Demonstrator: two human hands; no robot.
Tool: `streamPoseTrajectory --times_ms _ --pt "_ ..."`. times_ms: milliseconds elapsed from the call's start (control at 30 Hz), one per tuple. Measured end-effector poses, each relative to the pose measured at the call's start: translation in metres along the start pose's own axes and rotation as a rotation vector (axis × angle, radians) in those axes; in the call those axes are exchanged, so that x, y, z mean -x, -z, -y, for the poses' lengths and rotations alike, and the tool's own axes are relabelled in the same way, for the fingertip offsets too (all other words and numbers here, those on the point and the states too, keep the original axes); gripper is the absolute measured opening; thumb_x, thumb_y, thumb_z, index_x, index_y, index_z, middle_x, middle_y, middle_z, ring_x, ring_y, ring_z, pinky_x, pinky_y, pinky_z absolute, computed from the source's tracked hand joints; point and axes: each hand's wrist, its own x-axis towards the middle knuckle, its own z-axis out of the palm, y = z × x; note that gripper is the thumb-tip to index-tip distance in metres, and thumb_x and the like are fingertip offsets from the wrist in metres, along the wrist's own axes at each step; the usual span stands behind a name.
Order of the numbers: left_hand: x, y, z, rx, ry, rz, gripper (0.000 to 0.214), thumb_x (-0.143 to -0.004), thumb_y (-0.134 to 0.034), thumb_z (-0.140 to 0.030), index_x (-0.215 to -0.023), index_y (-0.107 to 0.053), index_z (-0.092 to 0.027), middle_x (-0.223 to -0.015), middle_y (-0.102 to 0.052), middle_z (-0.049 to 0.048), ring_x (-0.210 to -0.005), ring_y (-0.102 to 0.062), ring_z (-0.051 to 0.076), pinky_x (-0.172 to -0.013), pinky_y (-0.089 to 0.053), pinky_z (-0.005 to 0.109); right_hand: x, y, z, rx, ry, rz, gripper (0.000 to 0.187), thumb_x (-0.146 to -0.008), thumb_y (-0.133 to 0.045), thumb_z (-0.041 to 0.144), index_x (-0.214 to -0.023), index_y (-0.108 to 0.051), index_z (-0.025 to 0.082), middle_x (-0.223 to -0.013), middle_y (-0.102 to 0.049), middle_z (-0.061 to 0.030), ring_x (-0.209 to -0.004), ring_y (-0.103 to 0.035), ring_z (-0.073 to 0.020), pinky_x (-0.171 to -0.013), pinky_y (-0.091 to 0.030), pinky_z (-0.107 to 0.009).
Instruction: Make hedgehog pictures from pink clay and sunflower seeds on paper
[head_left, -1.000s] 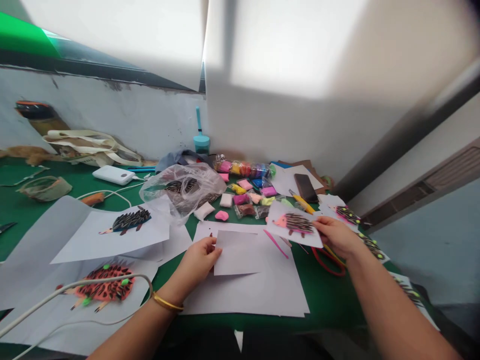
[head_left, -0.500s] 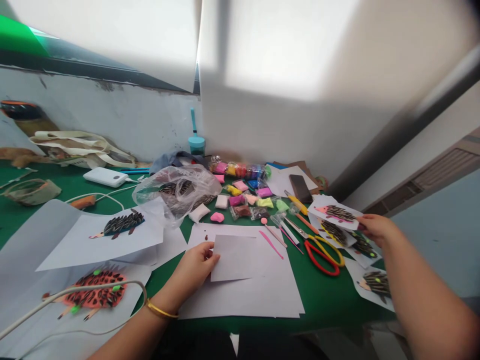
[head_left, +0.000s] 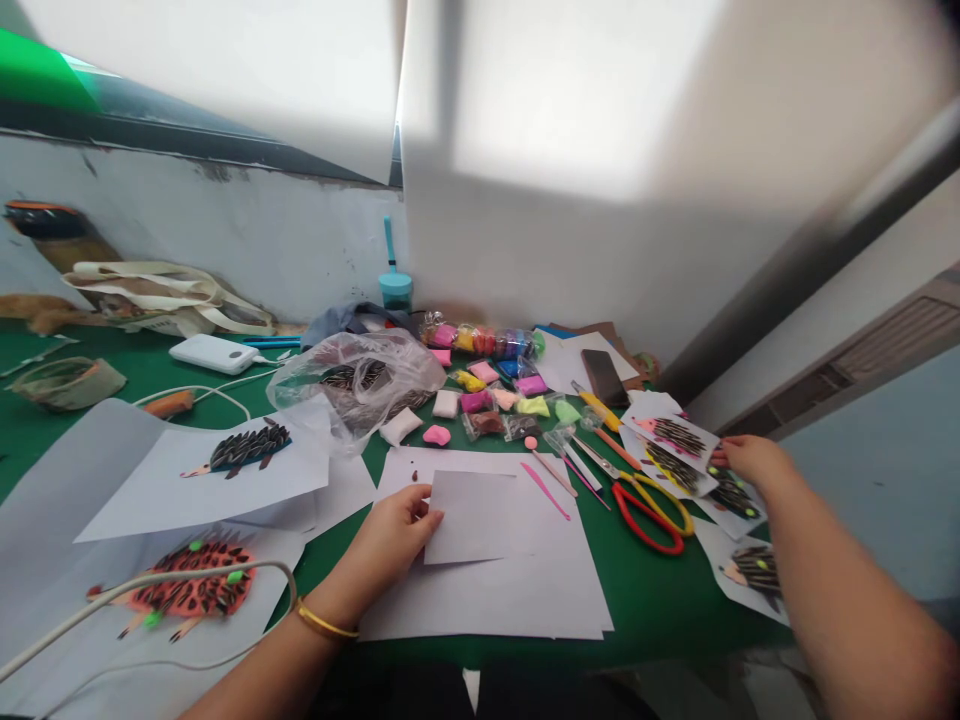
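Observation:
My left hand (head_left: pixel 394 535) pinches the left edge of a small blank white card (head_left: pixel 484 515) that lies on a stack of white paper sheets (head_left: pixel 495 590). My right hand (head_left: pixel 754 460) rests at the right end of the green table (head_left: pixel 652 590), fingers on the edge of a white card with a pink hedgehog picture (head_left: pixel 671 435). That card lies on top of other hedgehog cards (head_left: pixel 731 495). Red and yellow scissors (head_left: pixel 649 505) lie between my two hands.
Small packets of coloured clay (head_left: pixel 487 385), a clear plastic bag of seeds (head_left: pixel 360 380), a phone (head_left: pixel 604 375) and pink clay tools (head_left: pixel 547 480) lie behind the paper. Two larger hedgehog pictures (head_left: pixel 240 450) and a white cable (head_left: pixel 142 585) are on the left.
My right hand carried the pink hedgehog card from the table's middle to the right and set it down on the pile of cards. My left hand stayed on the blank card.

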Motion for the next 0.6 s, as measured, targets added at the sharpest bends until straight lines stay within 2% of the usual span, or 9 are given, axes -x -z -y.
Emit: streamPoseTrajectory --times_ms 133,200,233,300,400,500,600 --pt "0.001 0.0 -0.001 -0.009 -0.018 0.004 0.031 -0.081 -0.055 -0.037 -0.105 -0.064 -0.019 -0.082 -0.07 0.002 -0.071 -0.064 0.021 -0.064 -0.044 0.028 0.018 0.01 0.011 -0.057 -0.114 0.1 0.03 -0.095 -0.056 0.031 -0.121 -0.058 0.016 -0.116 -0.063 -0.0092 -0.096 -0.064 -0.0194 -0.082 -0.054 -0.038" --pt "0.001 0.0 -0.002 0.006 -0.035 0.018 0.029 -0.081 -0.055 -0.035 -0.102 -0.065 -0.019 -0.081 -0.07 0.0016 -0.071 -0.064 0.02 -0.064 -0.044 0.028 0.032 0.012 0.023 -0.093 -0.08 0.069 0.034 -0.098 -0.04 0.02 -0.125 -0.056 0.005 -0.106 -0.067 -0.0192 -0.086 -0.067 -0.0195 -0.075 -0.052 -0.033" --pt "0.002 0.0 -0.003 0.019 -0.042 0.023 0.027 -0.081 -0.055 -0.034 -0.101 -0.066 -0.019 -0.081 -0.07 0.0014 -0.071 -0.064 0.02 -0.064 -0.044 0.028 0.042 0.012 0.031 -0.115 -0.035 0.052 0.037 -0.097 -0.037 0.018 -0.127 -0.055 0.005 -0.106 -0.068 -0.0199 -0.085 -0.067 -0.0193 -0.073 -0.051 -0.032" --pt "0.002 0.0 -0.005 0.051 -0.045 0.029 0.027 -0.08 -0.056 -0.033 -0.1 -0.066 -0.019 -0.08 -0.069 0.0011 -0.07 -0.064 0.02 -0.063 -0.044 0.027 0.067 0.006 0.051 -0.161 0.073 0.041 0.038 -0.095 -0.039 0.021 -0.128 -0.056 0.011 -0.107 -0.07 -0.015 -0.086 -0.068 -0.0183 -0.073 -0.049 -0.03" --pt "0.003 0.0 -0.008 0.122 -0.028 0.052 0.029 -0.078 -0.057 -0.032 -0.102 -0.066 -0.018 -0.08 -0.069 0.0011 -0.07 -0.064 0.019 -0.062 -0.045 0.027 0.119 -0.009 0.088 -0.217 0.253 0.099 0.032 -0.09 -0.049 0.03 -0.117 -0.065 0.023 -0.101 -0.073 -0.0043 -0.083 -0.069 -0.0171 -0.076 -0.05 -0.028" --pt "0.003 -0.003 -0.009 0.261 0.014 0.103 0.031 -0.077 -0.059 -0.032 -0.104 -0.063 -0.017 -0.08 -0.068 0.0014 -0.069 -0.064 0.018 -0.059 -0.047 0.026 0.178 -0.028 0.126 -0.232 0.647 0.237 0.032 -0.089 -0.05 0.037 -0.112 -0.068 0.024 -0.112 -0.07 -0.0066 -0.101 -0.065 -0.0239 -0.085 -0.05 -0.035" --pt "0.005 -0.005 -0.008 0.39 0.053 0.152 0.031 -0.075 -0.06 -0.032 -0.102 -0.061 -0.017 -0.077 -0.066 0.0001 -0.062 -0.061 0.016 -0.052 -0.046 0.024 0.218 -0.046 0.152 -0.259 0.824 0.402 0.041 -0.089 -0.051 0.04 -0.126 -0.06 0.024 -0.122 -0.065 -0.0079 -0.104 -0.063 -0.0233 -0.088 -0.05 -0.037"
